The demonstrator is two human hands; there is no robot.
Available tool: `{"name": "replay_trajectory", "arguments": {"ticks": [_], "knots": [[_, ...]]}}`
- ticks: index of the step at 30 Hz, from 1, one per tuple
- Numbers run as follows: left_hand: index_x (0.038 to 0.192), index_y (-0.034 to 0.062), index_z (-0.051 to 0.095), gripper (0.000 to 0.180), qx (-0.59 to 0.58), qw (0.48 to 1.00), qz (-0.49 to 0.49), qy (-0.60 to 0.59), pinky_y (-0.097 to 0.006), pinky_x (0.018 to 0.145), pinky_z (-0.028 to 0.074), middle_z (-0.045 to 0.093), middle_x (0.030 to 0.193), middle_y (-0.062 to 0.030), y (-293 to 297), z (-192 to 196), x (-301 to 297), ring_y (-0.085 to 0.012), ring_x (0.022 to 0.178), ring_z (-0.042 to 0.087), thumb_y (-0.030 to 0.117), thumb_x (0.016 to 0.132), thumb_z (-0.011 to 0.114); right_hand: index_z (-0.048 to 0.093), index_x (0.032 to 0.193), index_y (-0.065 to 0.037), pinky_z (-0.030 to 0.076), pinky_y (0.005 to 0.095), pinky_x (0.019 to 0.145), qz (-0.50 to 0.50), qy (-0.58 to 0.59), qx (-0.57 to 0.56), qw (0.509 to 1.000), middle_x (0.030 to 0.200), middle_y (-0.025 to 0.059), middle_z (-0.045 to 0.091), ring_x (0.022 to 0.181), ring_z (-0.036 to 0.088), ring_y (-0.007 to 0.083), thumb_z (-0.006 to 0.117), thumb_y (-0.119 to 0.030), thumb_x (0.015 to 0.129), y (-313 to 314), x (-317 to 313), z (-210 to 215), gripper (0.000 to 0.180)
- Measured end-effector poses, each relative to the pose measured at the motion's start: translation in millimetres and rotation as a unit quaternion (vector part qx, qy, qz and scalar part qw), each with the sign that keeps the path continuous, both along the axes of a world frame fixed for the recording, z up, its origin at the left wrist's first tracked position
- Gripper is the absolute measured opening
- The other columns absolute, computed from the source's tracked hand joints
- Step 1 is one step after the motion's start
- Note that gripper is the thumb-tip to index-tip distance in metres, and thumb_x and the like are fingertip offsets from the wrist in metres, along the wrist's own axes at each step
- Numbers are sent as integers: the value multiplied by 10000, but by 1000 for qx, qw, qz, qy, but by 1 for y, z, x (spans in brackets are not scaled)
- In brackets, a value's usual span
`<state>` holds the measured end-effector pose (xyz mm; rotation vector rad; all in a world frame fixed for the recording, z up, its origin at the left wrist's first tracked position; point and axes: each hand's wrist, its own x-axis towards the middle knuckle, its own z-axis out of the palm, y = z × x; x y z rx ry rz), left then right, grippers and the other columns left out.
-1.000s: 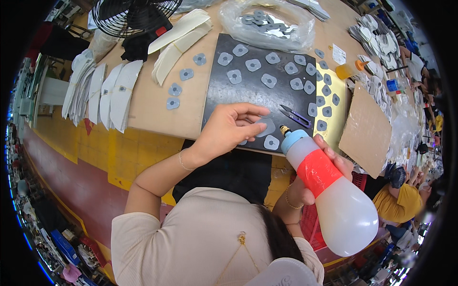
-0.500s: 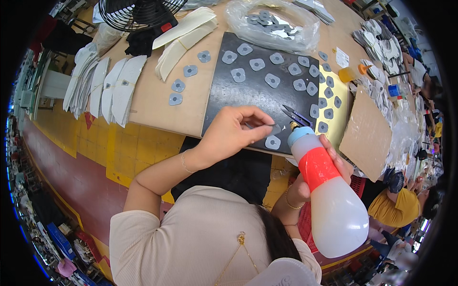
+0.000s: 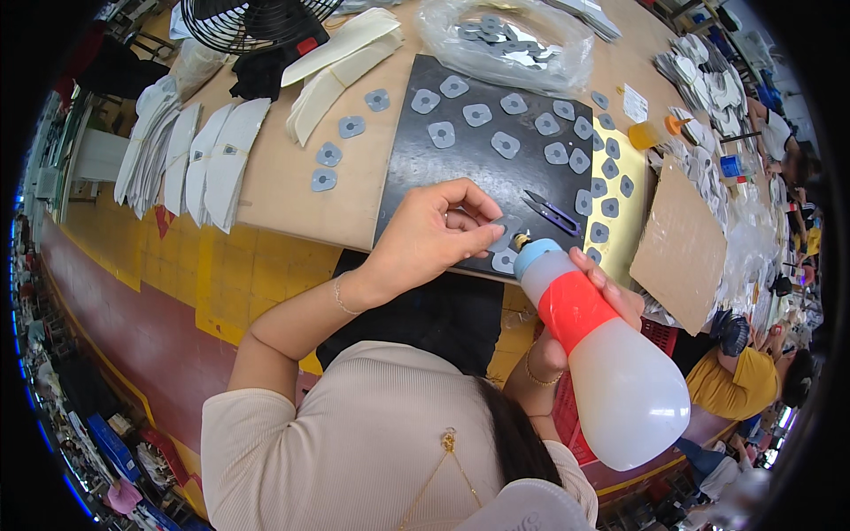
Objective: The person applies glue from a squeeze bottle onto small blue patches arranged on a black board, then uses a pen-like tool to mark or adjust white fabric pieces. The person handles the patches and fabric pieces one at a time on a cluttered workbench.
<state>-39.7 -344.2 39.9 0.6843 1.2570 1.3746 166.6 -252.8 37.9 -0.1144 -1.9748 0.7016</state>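
Observation:
My left hand (image 3: 429,234) is closed, pinching a small grey patch (image 3: 506,232) between thumb and fingers over the near part of a black board (image 3: 412,190). My right hand (image 3: 611,292) wraps round a whitish squeeze bottle (image 3: 624,389) with a red band and a light blue cap. The bottle is tilted, its dark and brass nozzle pointing at the patch; whether they touch I cannot tell. Just below the pinched patch, another grey patch (image 3: 504,261) lies near the board's edge. Purple-handled thread snips (image 3: 554,214) rest beyond the nozzle. Several similar patches are spread across the board's far half.
Clear plastic bag (image 3: 531,75) of grey pieces stands behind the board. Bundled white pieces (image 3: 212,164) and a black fan (image 3: 252,22) are at the left. To the right are a gold sheet (image 3: 625,159) with patches, a yellow bottle (image 3: 651,134) and cardboard (image 3: 682,243).
My right hand has brought the bottle leftward, so its nozzle is now close to the patch in my left hand. The snips show more fully. My left hand has shifted slightly.

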Motion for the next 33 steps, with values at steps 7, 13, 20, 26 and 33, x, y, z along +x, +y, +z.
{"name": "replay_trajectory", "arguments": {"ticks": [7, 13, 20, 26, 33], "knots": [[986, -22, 574, 188, -10, 999, 2, -40, -213, 635, 525, 631, 849, -63, 2, 2, -9, -95, 723, 635, 43, 843, 677, 413, 1178, 39, 552, 502, 829, -109, 75, -17, 991, 1030, 178, 535, 913, 644, 399, 620, -649, 758, -13, -7, -7, 832], [954, -6, 545, 183, 19, 998, 16, -60, -209, 641, 516, 635, 848, -71, 4, -5, -5, -108, 746, 648, 27, 834, 680, 416, 1167, 29, 549, 488, 828, -71, 56, -41, 995, 1021, 168, 529, 916, 643, 391, 619, -648, 761, -23, -13, -4, 816], [935, 11, 548, 200, 17, 1000, 8, -21, -193, 649, 500, 632, 838, -55, 2, -3, -5, -80, 747, 624, 40, 816, 705, 422, 1154, 39, 547, 483, 828, -64, 13, -73, 995, 1015, 166, 525, 909, 643, 392, 643, -610, 774, -20, -11, -5, 784], [978, 7, 577, 198, 38, 999, 25, -14, -174, 652, 456, 610, 836, -5, 3, -6, -6, -41, 743, 563, 37, 821, 694, 414, 1191, 38, 545, 472, 831, -75, 15, -97, 992, 1055, 186, 530, 923, 644, 385, 716, -583, 721, -21, -4, -8, 836], [1097, 9, 633, 248, -28, 999, -32, 32, -162, 609, 395, 586, 879, 21, 1, 2, -11, -18, 740, 512, 63, 856, 653, 380, 1227, 35, 546, 468, 838, -196, 136, -130, 962, 1077, 187, 517, 966, 632, 393, 658, -659, 710, -20, -9, 2, 909]]}}
